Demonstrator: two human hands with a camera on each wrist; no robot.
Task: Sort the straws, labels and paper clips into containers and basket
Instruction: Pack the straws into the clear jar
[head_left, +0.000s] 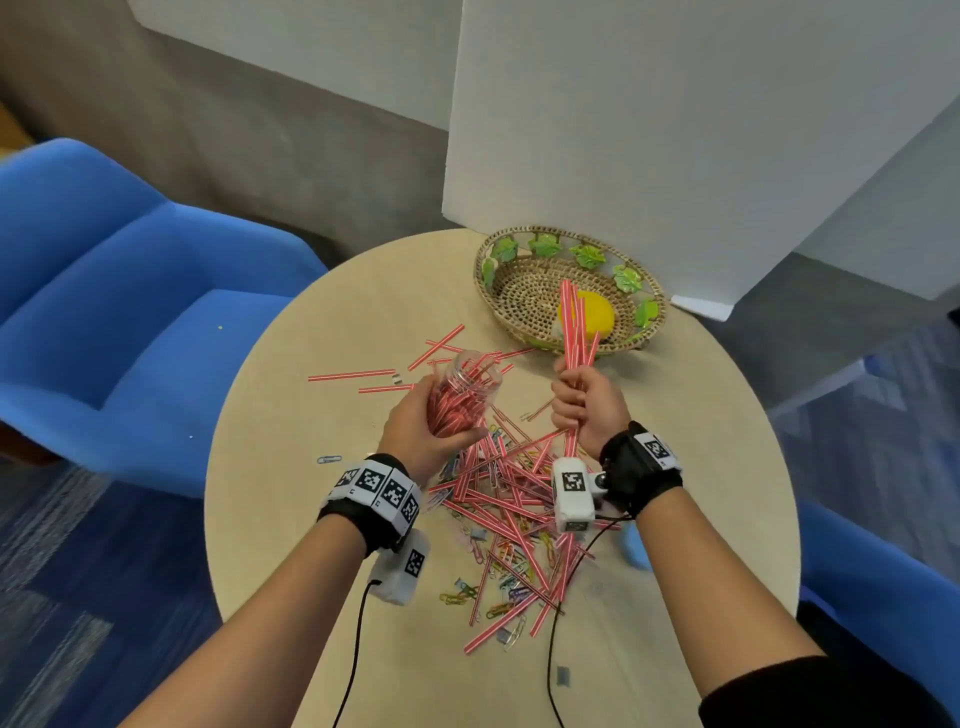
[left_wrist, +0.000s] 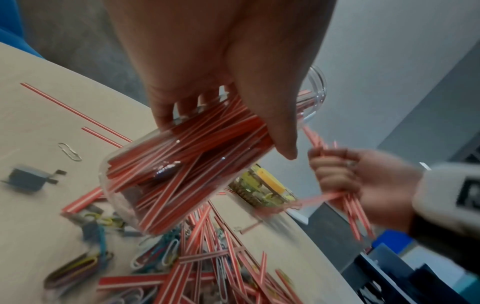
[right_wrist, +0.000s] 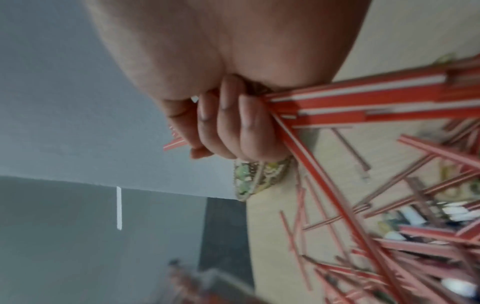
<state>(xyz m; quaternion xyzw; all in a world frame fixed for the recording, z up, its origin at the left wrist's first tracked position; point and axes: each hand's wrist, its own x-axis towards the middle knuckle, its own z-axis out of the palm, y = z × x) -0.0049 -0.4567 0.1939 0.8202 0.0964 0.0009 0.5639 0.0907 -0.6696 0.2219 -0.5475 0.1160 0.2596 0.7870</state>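
Note:
My left hand (head_left: 426, 421) grips a clear plastic jar (head_left: 467, 389) packed with red-and-white straws, held tilted above the table with its mouth pointing away. The jar (left_wrist: 166, 181) fills the left wrist view, thumb and fingers curled round it. My right hand (head_left: 584, 402) is a fist round a bundle of straws (head_left: 574, 322) that sticks up toward the basket. In the right wrist view its fingers (right_wrist: 233, 123) clamp the bundle (right_wrist: 363, 98). A heap of loose straws (head_left: 514, 499) mixed with coloured paper clips (head_left: 511, 571) lies below both hands.
A woven basket (head_left: 498, 291) with green leaf trim sits at the table's far right, holding a yellow object (head_left: 597, 312). A few straws (head_left: 353, 375) and small clips lie at the left. The round table (head_left: 311, 519) is ringed by blue chairs (head_left: 130, 312) and white boards.

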